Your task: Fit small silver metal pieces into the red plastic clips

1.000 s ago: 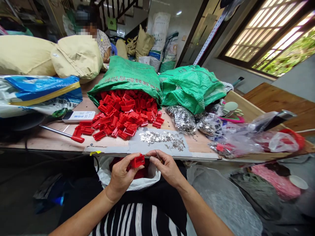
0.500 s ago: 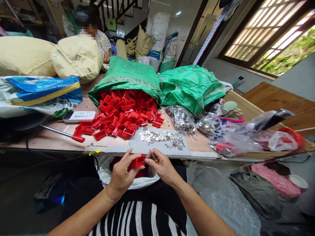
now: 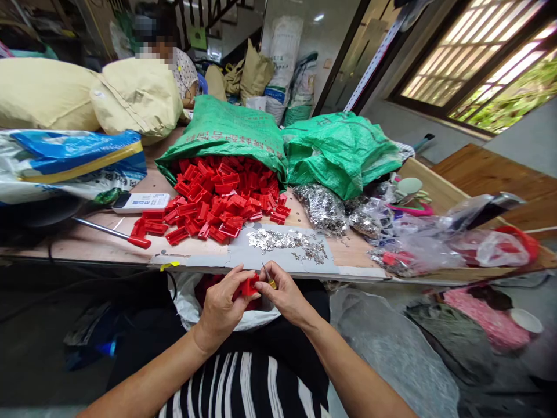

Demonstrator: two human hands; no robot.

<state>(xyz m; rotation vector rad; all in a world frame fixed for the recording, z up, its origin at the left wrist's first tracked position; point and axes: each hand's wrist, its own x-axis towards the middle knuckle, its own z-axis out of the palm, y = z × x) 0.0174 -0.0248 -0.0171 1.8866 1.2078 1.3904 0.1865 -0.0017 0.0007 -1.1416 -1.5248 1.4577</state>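
Observation:
My left hand (image 3: 224,302) is closed around a red plastic part (image 3: 249,285), held over a white sack (image 3: 187,307) at my lap. My right hand (image 3: 282,293) grips a thin pointed tool with a yellow handle (image 3: 272,283), its tip pointing up. The right thumb and forefinger meet the side of the red part; whether a small metal piece sits between them is hidden. Just beyond my hands, small silvery metal pieces (image 3: 272,240) lie spread on a grey sheet (image 3: 243,256). Behind them red plastic parts (image 3: 213,203) spill from a green woven sack (image 3: 235,125).
A red-handled metal rod (image 3: 113,232) and a white box (image 3: 141,201) lie at left. Clear bags of metal pieces (image 3: 322,209) and a second green sack (image 3: 339,151) stand at right. Another person (image 3: 185,75) sits behind the beige sacks (image 3: 137,98). The table edge (image 3: 348,271) is before me.
The red part has turned slightly in my left hand, and its fingers have drawn in closer around it. My right hand keeps its hold on the tool. The view has shifted slightly.

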